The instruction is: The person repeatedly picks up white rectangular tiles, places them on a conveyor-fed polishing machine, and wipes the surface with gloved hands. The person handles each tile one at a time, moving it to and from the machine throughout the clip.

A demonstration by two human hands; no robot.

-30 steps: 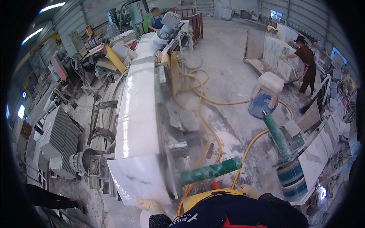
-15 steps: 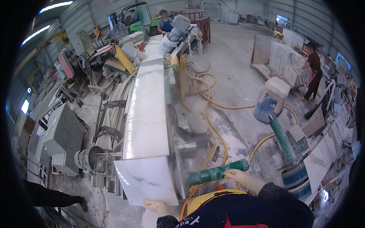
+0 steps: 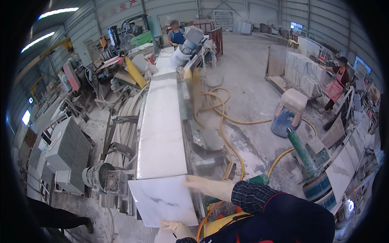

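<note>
Clock laid on the near slab, 12 pointing away from you.

White, grey-veined slab (image 3: 162,202) right in front of you, far edge at the near end of a run of white slabs (image 3: 162,133) stretching toward 12. Far-left corner, about 10, juts past the run's side; far-right corner looks nearly in line. Cannot tell whether the edges butt or overlap.

Your left hand (image 3: 173,227): at the near edge, about 6, fingertips at the rim. How far the fingers curl beneath is hidden; grip unclear. Your right hand (image 3: 197,184): across from 3 to the far-right corner, about 1. Blurred; fingers look stretched out, but cannot tell if they pinch or only touch.

Handling, as judged: share the support between both hands and keep the slab level; corners would likely chip first. Steer with small nudges at 6, guide lightly at 1. Keep your right fingertips off the seam, the likeliest place for a pinch.

Your right sleeve (image 3: 253,194) passes in front of a green cylinder (image 3: 259,179), about 3: watch for snags. Orange hose (image 3: 204,220) just beside the slab, about 4: keep it from catching the near-right corner.
</note>
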